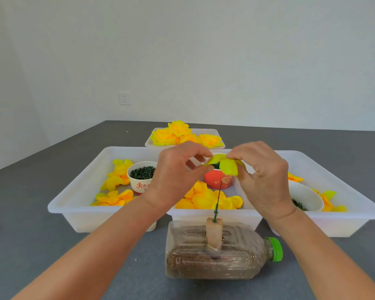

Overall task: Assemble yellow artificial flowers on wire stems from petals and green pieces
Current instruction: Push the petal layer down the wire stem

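A bare white wall (204, 50) with one socket (125, 98) backs a grey counter (30, 245) carrying white trays (78, 204) of loose yellow petals (206, 200), cups of green pieces (143, 172) within reach, and finished flowers (178, 135) set aside at the far end. Near the front, a filled bottle (214, 256) lying on its side serves as a weighted stand, keeping the wire stem (218, 200) upright. Above the stem, the left hand (178, 172) and right hand (262, 169) each pinch a yellow-green petal (227, 165), apparently spreading it to thread onto the stem.
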